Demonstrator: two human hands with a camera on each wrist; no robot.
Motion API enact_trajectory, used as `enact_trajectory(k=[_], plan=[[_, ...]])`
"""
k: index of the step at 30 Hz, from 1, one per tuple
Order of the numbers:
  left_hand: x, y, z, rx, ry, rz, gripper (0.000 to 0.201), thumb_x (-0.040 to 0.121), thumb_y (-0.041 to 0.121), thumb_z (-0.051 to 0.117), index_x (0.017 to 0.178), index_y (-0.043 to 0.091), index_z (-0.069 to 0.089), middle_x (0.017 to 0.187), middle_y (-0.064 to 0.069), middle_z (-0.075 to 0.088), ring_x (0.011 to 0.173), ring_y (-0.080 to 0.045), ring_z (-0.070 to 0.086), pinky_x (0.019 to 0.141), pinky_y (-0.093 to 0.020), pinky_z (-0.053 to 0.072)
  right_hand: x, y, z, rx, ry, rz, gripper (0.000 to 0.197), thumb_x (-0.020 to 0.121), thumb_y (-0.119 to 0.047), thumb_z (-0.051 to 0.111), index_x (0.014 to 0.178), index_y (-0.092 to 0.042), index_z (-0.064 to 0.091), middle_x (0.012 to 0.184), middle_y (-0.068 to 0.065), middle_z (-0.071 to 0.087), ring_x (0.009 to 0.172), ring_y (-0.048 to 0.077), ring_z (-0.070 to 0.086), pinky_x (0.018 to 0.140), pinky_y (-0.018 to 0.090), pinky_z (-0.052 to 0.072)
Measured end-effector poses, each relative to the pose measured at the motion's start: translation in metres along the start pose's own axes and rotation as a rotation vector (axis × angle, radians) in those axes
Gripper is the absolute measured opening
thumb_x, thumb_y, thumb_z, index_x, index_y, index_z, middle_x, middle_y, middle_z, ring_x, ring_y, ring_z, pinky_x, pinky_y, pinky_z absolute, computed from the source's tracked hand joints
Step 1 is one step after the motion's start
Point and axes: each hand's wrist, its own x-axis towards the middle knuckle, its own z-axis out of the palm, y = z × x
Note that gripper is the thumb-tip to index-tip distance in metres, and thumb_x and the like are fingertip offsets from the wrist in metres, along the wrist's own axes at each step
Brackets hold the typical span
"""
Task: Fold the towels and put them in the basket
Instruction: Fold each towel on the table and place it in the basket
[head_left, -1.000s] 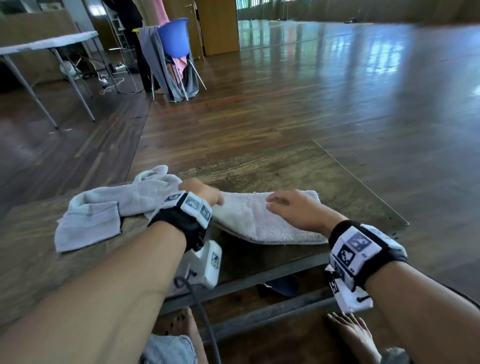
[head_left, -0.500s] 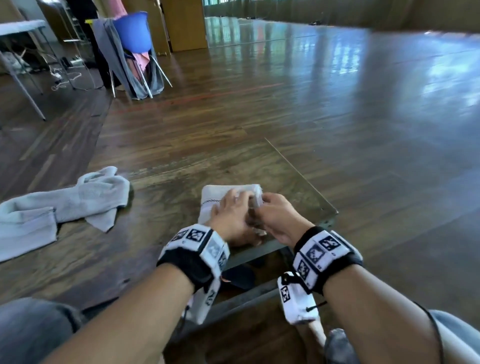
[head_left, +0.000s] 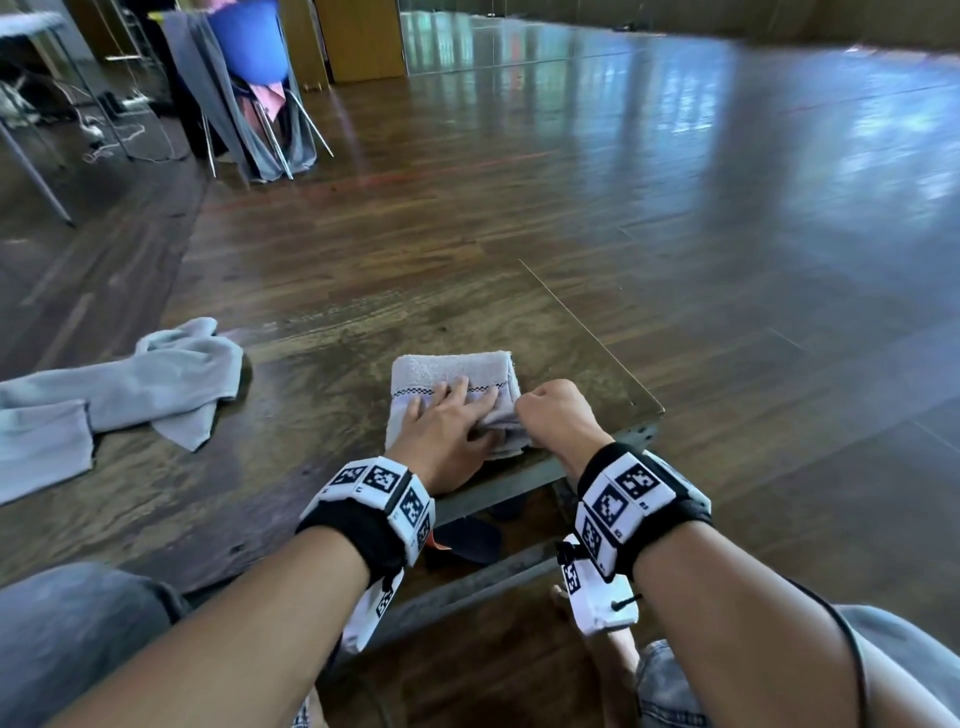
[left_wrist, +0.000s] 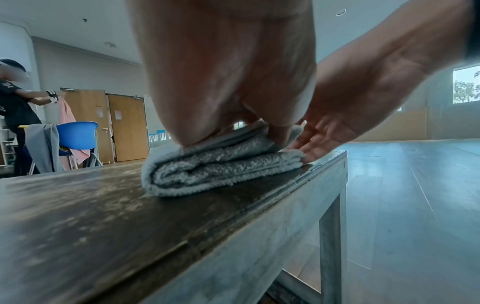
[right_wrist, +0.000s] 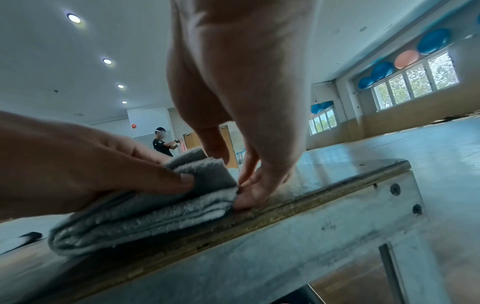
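Note:
A grey towel (head_left: 452, 374), folded into a small thick square, lies near the front right corner of the wooden table (head_left: 311, 499). My left hand (head_left: 452, 421) presses flat on top of it with fingers spread. My right hand (head_left: 550, 415) stands at the towel's right edge, fingers bent down at the knuckles with their tips touching that edge on the tabletop. The left wrist view shows the towel's stacked layers (left_wrist: 221, 170) under my left hand (left_wrist: 226, 82). In the right wrist view my right fingertips (right_wrist: 246, 195) meet the towel (right_wrist: 155, 214). A second, unfolded grey towel (head_left: 130, 384) lies crumpled at the left. No basket is in view.
The table's right edge (head_left: 597, 338) runs close beside the folded towel, and the front edge (right_wrist: 285, 236) is just under my wrists. A blue chair (head_left: 249, 31) draped with clothes stands on the wood floor at the back left. Another person (left_wrist: 15, 98) stands far behind.
The long half-folded towel has been folded over into a small square. My left hand now lies flat on top of it, and my right hand has dropped to its right edge.

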Motion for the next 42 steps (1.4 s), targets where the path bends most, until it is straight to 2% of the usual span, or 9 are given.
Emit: enact_trajectory(k=[5, 13, 19, 26, 30, 33, 37, 40, 42], plan=[[-0.004, 0.005, 0.0, -0.064, -0.018, 0.032, 0.064, 0.096, 0.059, 0.046, 0.154, 0.038, 0.028, 0.167, -0.006, 0.007, 0.154, -0.025, -0.002, 0.123, -0.051, -0.004, 0.004, 0.003, 0.0, 0.041, -0.005, 0.002, 0.019, 0.086, -0.008, 0.047, 0.068, -0.01, 0.055, 0.082, 0.011, 0.062, 0.08, 0.03, 0.065, 0.087, 0.045, 0.06], [-0.008, 0.014, -0.011, -0.522, 0.149, 0.052, 0.03, 0.099, 0.038, 0.055, 0.126, 0.032, 0.067, 0.158, -0.013, 0.033, 0.151, -0.021, 0.02, 0.124, -0.049, 0.01, 0.013, 0.014, 0.0, 0.019, 0.053, 0.034, 0.015, 0.088, -0.012, 0.068, 0.073, -0.017, 0.069, 0.098, 0.015, 0.073, 0.092, 0.029, 0.072, 0.084, 0.042, 0.062], [-0.005, 0.026, -0.006, -0.327, 0.088, 0.172, 0.038, 0.103, 0.038, 0.046, 0.14, 0.031, 0.055, 0.154, -0.012, 0.042, 0.149, -0.022, 0.026, 0.123, -0.041, 0.008, 0.014, 0.009, -0.007, 0.274, -0.003, 0.155, 0.027, 0.089, -0.009, 0.053, 0.107, 0.004, 0.067, 0.11, 0.024, 0.069, 0.09, 0.031, 0.072, 0.072, 0.043, 0.064], [0.002, 0.02, -0.002, -0.14, -0.062, 0.15, 0.053, 0.1, 0.04, 0.048, 0.151, 0.03, 0.038, 0.165, -0.003, 0.016, 0.153, -0.016, 0.007, 0.125, -0.039, -0.001, 0.018, 0.011, 0.001, 0.141, 0.064, 0.097, 0.018, 0.085, -0.017, 0.067, 0.073, -0.004, 0.071, 0.087, 0.018, 0.076, 0.079, 0.032, 0.077, 0.067, 0.043, 0.065], [0.006, 0.009, -0.02, -0.398, -0.126, 0.14, 0.036, 0.092, 0.035, 0.064, 0.127, 0.031, 0.067, 0.154, 0.0, 0.044, 0.144, -0.014, 0.036, 0.12, -0.032, 0.027, 0.019, 0.009, 0.004, 0.031, 0.105, 0.065, 0.016, 0.081, -0.018, 0.071, 0.071, -0.005, 0.071, 0.088, 0.016, 0.075, 0.084, 0.033, 0.075, 0.078, 0.046, 0.063], [0.008, 0.001, -0.029, -0.503, 0.112, 0.134, 0.033, 0.083, 0.021, 0.054, 0.105, 0.028, 0.078, 0.097, 0.016, 0.074, 0.087, -0.008, 0.069, 0.08, -0.034, 0.055, 0.018, 0.006, 0.006, -0.109, 0.115, 0.016, 0.013, 0.081, -0.017, 0.066, 0.082, -0.005, 0.068, 0.101, 0.02, 0.072, 0.092, 0.036, 0.071, 0.084, 0.044, 0.061], [0.027, -0.016, -0.022, -0.136, 0.2, 0.022, 0.045, 0.098, 0.019, 0.045, 0.142, 0.026, 0.051, 0.156, -0.002, 0.039, 0.15, -0.024, 0.023, 0.121, -0.039, 0.021, 0.015, -0.003, 0.018, -0.477, 0.169, -0.045, 0.031, 0.081, -0.016, 0.066, 0.111, -0.011, 0.059, 0.124, 0.014, 0.058, 0.112, 0.035, 0.06, 0.088, 0.04, 0.05], [0.031, -0.024, -0.008, 0.02, 0.056, -0.011, 0.054, 0.103, 0.024, 0.034, 0.156, 0.027, 0.023, 0.167, -0.001, 0.01, 0.154, -0.022, -0.003, 0.124, -0.045, 0.005, 0.015, -0.012, 0.035, -0.767, 0.398, -0.52, 0.046, 0.077, -0.015, 0.068, 0.121, -0.012, 0.054, 0.127, 0.011, 0.048, 0.116, 0.03, 0.05, 0.096, 0.038, 0.041], [0.032, -0.03, -0.003, 0.041, 0.052, -0.001, 0.062, 0.102, 0.028, 0.037, 0.158, 0.026, 0.013, 0.168, 0.002, 0.003, 0.154, -0.019, -0.007, 0.124, -0.044, 0.002, 0.018, -0.015, 0.047, -0.741, 0.318, -0.698, 0.044, 0.084, -0.02, 0.059, 0.128, -0.013, 0.053, 0.137, 0.006, 0.045, 0.126, 0.026, 0.043, 0.105, 0.038, 0.035]])
